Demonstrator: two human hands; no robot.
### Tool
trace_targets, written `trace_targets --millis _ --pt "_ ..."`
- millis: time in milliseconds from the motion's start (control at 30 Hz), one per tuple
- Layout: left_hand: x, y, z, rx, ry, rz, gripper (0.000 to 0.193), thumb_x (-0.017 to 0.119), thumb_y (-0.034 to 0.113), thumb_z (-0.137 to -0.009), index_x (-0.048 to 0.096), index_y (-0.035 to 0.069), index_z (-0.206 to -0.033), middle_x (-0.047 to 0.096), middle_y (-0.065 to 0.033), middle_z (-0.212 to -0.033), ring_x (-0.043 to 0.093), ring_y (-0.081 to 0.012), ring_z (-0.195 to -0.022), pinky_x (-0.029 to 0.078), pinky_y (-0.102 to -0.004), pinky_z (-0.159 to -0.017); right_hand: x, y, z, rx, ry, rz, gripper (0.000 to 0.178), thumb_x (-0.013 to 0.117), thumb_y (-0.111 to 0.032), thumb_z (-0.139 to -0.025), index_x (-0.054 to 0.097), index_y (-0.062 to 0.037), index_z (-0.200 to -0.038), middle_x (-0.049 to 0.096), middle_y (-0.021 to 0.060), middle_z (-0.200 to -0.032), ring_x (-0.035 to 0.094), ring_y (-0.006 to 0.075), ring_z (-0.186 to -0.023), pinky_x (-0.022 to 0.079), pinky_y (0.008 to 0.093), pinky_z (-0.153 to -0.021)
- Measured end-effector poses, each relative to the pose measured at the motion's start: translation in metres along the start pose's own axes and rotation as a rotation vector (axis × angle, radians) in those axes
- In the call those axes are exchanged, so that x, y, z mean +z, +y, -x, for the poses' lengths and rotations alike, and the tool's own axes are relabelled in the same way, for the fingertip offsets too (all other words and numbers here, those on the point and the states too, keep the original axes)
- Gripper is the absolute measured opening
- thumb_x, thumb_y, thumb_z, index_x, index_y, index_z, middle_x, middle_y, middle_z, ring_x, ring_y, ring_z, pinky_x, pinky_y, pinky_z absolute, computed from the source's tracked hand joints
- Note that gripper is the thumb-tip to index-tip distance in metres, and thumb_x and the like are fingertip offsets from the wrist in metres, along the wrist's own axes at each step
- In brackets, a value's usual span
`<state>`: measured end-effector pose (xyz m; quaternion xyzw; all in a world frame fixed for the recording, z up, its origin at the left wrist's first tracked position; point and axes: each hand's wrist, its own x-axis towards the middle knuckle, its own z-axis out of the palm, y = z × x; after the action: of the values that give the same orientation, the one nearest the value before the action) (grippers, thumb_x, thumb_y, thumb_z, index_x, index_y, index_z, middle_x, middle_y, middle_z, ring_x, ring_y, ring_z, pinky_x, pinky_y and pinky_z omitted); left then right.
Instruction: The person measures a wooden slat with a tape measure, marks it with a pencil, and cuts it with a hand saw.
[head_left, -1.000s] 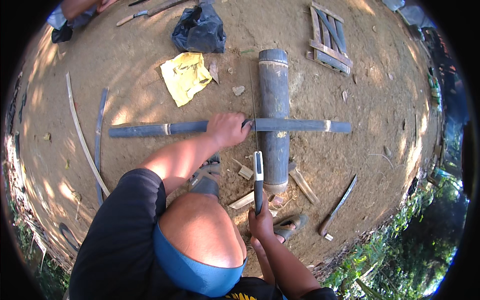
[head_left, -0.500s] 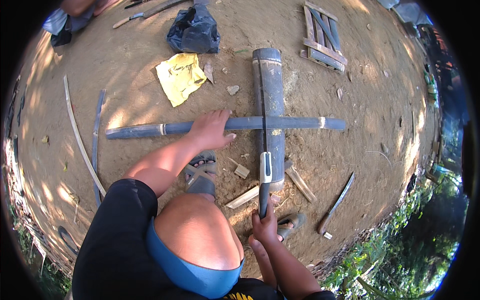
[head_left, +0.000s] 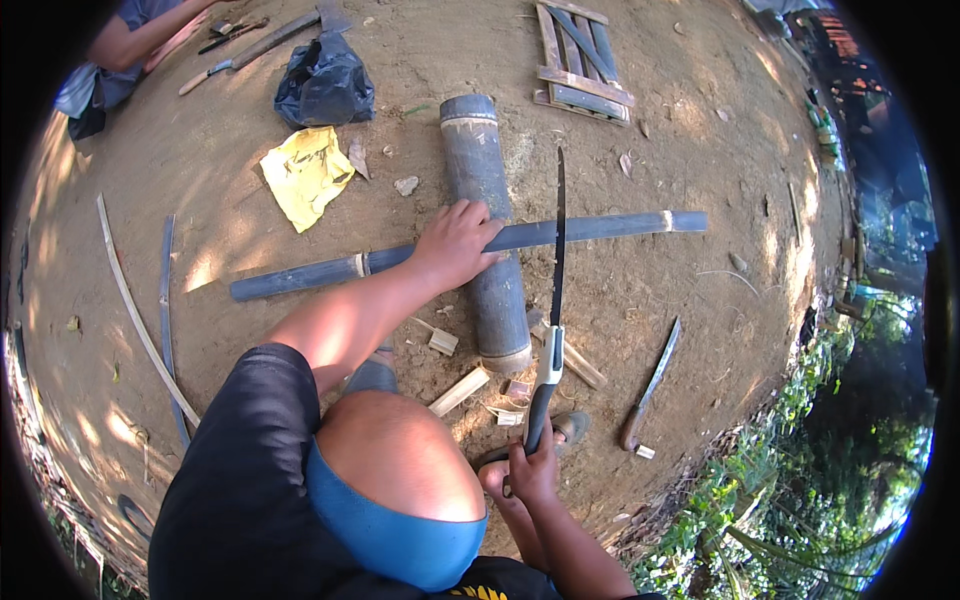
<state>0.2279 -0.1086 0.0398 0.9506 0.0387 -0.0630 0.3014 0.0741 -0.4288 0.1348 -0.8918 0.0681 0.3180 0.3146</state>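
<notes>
A long grey-blue bamboo strip [head_left: 600,227] lies crosswise over a thick bamboo log [head_left: 474,165] on the ground. My left hand [head_left: 455,247] is wrapped over the strip where it crosses the log, fingers on the far side and thumb on the near side. In my right hand [head_left: 533,470] is the dark handle of a hand saw [head_left: 559,260]. Its slim blade points away from me, over or beside the strip just right of the log. Whether the blade touches the strip I cannot tell.
Offcuts [head_left: 460,391] lie near my feet, with a long knife [head_left: 655,380] to the right. Farther off are a yellow cloth [head_left: 305,180], a black plastic bag [head_left: 325,85], a slatted wooden frame [head_left: 585,62] and a machete [head_left: 250,52]. Another person's arm [head_left: 150,40] shows far left.
My left hand has moved right along the strip to the log. The saw has shifted from over the log to its right, and the strip has turned slightly.
</notes>
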Motion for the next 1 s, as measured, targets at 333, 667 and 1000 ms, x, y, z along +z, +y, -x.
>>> trace_targets --millis 333,667,1000 --pt "0.031 -0.035 0.013 -0.03 0.579 0.007 0.056 0.061 0.04 -0.097 0.051 0.003 -0.138 0.052 -0.0167 -0.137 0.047 -0.0343 -0.129 0.031 -0.0512 -0.112 -0.007 0.006 -0.01 -0.057 0.008 -0.005 0.07 0.067 -0.013 -0.091 0.038 -0.0041 -0.154 0.066 0.0229 -0.122 0.067 0.0329 -0.108 0.051 0.0404 -0.094" --pt "0.003 -0.049 0.006 -0.444 0.025 -0.078 0.077 0.043 0.054 -0.103 0.029 -0.001 -0.156 0.041 -0.0217 -0.154 0.034 -0.0378 -0.147 0.022 -0.0541 -0.121 -0.039 0.04 -0.043 -0.28 0.056 0.03 0.055 0.066 -0.014 -0.095 0.043 0.0006 -0.142 0.064 0.0271 -0.114 0.065 0.0444 -0.102 0.05 0.0494 -0.088" --pt "0.035 -0.003 -0.02 -0.573 0.304 -0.023 0.106 0.061 0.076 -0.084 0.032 0.002 -0.155 0.048 -0.0227 -0.15 0.048 -0.0373 -0.138 0.041 -0.0497 -0.112 -0.049 0.008 -0.073 -0.231 0.008 0.079 0.054 0.064 -0.023 -0.1 0.039 -0.0102 -0.146 0.069 0.0259 -0.102 0.069 0.0453 -0.091 0.053 0.0505 -0.078"
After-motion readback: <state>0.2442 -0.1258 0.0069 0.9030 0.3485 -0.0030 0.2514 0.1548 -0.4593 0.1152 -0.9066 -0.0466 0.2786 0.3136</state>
